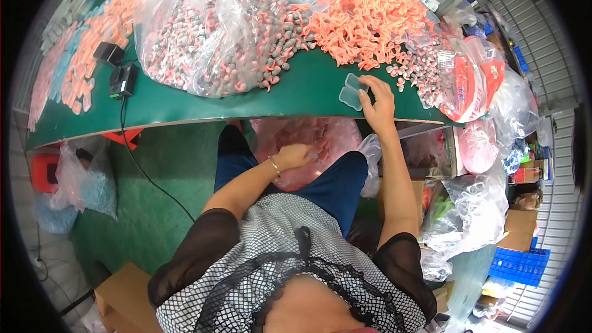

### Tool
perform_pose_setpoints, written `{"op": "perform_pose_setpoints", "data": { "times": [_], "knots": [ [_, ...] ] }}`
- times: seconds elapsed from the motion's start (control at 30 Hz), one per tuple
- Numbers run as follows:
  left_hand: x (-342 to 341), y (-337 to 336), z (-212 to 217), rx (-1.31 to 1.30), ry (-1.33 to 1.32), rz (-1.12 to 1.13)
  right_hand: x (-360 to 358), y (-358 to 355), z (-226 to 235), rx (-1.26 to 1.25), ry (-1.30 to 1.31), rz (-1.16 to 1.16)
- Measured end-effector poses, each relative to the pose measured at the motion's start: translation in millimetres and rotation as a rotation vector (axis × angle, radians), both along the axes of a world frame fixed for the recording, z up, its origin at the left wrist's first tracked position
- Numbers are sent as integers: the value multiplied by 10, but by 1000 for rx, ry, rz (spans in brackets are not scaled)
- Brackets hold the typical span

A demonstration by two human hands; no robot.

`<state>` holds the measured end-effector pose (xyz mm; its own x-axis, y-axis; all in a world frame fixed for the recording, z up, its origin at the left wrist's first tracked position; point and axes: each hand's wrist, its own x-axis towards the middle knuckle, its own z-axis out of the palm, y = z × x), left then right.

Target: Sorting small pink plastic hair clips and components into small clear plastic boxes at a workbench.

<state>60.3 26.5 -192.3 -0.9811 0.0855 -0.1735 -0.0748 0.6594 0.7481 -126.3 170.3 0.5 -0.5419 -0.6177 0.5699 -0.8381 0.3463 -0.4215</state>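
My right hand (pixel 378 103) is at the table's front edge, thumb and fingers pinching a small clear plastic case (pixel 350 98). The case lies opened out on the green tabletop, its two rounded halves side by side. Below the table, my left hand (pixel 293 156) is over a large pink translucent bag (pixel 338 133) between my knees, with reddish pieces showing inside. Its fingers are closed, and a pale bit shows at their tips, too small to name. Beyond my right hand lies a heap of orange looped cords (pixel 370 12). Beside it are small grey-and-pink pieces (pixel 419 65).
A big clear bag (pixel 185 43) of grey-and-pink pieces covers the table's middle. Black adapters (pixel 123 80) sit at left, their cable (pixel 139 166) hanging to the floor. Orange packets (pixel 92 55) line the left end. A red-and-white bag (pixel 468 80) stands at the right end.
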Motion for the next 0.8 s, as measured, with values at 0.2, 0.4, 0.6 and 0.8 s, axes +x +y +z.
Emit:
{"op": "perform_pose_setpoints", "data": {
  "times": [0.2, 0.4, 0.6, 0.8],
  "knots": [
    [-144, 76, -278, -70, -153, -83, 15, -8, -25, 45, 19, -8],
    [147, -189, 1119, 32, 411, -80, 242, -262, 66, 145, 59, -165],
    [285, -601, 2093, -216, 642, 165, 314, -184, 284, 263, -131, -42],
    [-12, -881, 2216, -734, 736, 524, 336, -197, 219, 194, 71, 172]
  ]
}}
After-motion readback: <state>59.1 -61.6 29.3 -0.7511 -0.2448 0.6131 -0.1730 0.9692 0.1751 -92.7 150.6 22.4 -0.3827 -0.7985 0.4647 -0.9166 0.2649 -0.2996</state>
